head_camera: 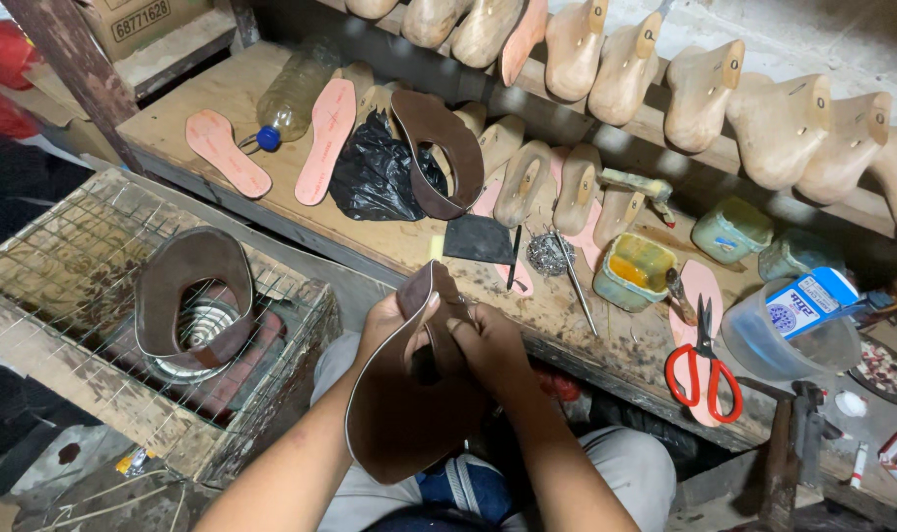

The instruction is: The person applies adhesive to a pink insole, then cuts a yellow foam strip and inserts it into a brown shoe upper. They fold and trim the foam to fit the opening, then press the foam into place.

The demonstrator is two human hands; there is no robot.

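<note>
I see both hands closed on the brown leather piece [409, 394]: left hand [394, 320] and right hand [488, 345] pinch its top edge, its length hanging toward my lap.

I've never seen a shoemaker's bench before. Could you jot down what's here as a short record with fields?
Left hand: left hand grips the brown leather piece at its top edge
Right hand: right hand pinches the same piece beside it
On wire cage: another leather piece, curled
On bench: red-handled scissors, black plastic bag, pink insoles, open glue pot, plastic bottle
Rack behind: wooden shoe lasts in a row
</note>
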